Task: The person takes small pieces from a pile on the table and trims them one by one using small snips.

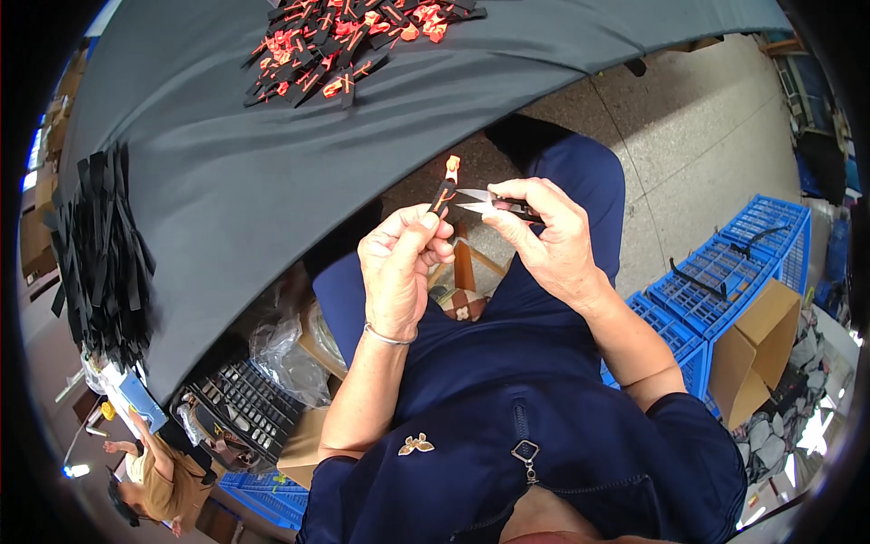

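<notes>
Between the thumb and fingers of my left hand (403, 249) is a short black fabric tab (440, 198). An orange end piece (453, 167) sticks up from its top, and a bit of orange thread shows on its side. My right hand (553, 231) is closed around small thread snips (480, 199), whose two pointed blades are spread apart and aim left at the tab. The blade tips are very close to the tab; I cannot tell whether they touch it. Ahead on the dark cloth-covered table (317, 172) lies a pile of similar black tabs with orange pieces (340, 45).
A bundle of black strips (101, 258) hangs over the table's left edge. Blue plastic crates (716, 272) and an open cardboard box (754, 349) stand at right. At lower left are a black basket (249, 408), clear plastic wrap (290, 358) and another person (168, 467).
</notes>
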Action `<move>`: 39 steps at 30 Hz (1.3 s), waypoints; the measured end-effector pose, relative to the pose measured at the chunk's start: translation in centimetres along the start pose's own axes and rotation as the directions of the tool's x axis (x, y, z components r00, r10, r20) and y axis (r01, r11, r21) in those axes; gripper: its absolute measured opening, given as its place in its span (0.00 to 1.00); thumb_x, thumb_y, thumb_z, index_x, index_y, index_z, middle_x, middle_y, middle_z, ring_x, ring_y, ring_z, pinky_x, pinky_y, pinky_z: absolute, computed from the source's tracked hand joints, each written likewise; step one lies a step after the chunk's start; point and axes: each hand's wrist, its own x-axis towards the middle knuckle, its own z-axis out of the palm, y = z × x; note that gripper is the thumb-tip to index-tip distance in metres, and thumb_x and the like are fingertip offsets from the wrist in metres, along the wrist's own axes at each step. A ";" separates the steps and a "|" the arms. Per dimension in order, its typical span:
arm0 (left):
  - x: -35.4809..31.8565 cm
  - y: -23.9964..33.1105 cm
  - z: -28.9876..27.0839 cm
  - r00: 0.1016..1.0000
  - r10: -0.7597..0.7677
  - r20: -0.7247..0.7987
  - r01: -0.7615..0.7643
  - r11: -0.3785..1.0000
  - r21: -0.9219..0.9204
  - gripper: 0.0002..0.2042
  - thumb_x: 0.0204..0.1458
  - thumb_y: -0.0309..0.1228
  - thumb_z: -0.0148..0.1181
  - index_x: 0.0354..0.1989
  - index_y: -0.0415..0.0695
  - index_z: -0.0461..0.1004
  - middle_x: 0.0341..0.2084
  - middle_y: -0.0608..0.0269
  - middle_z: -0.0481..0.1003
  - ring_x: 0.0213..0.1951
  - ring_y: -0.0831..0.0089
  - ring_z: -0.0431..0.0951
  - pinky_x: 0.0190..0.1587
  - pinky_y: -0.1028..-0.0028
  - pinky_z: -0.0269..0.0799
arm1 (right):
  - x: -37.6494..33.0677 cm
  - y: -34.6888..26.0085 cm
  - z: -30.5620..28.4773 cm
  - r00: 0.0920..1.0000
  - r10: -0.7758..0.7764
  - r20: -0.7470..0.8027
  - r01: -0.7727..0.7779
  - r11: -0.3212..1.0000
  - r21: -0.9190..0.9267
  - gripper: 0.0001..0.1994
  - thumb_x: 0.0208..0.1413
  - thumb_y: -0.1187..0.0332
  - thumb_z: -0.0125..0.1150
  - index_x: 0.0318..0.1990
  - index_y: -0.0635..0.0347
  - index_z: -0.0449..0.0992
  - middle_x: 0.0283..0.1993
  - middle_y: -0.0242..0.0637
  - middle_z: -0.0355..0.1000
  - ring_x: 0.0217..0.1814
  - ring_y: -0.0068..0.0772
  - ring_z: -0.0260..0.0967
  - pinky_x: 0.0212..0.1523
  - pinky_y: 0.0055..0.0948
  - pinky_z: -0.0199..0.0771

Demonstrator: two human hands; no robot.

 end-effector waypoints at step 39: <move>-0.3 -0.9 0.3 1.000 -0.024 0.012 0.023 0.994 0.104 0.08 0.53 0.25 0.55 0.38 0.34 0.74 0.26 0.60 0.76 0.23 0.81 0.73 0.30 0.81 0.73 | -0.4 1.4 0.9 0.957 -0.273 -0.096 0.229 0.917 -0.326 0.10 0.39 0.67 0.69 0.30 0.53 0.75 0.24 0.27 0.71 0.22 0.28 0.64 0.21 0.25 0.61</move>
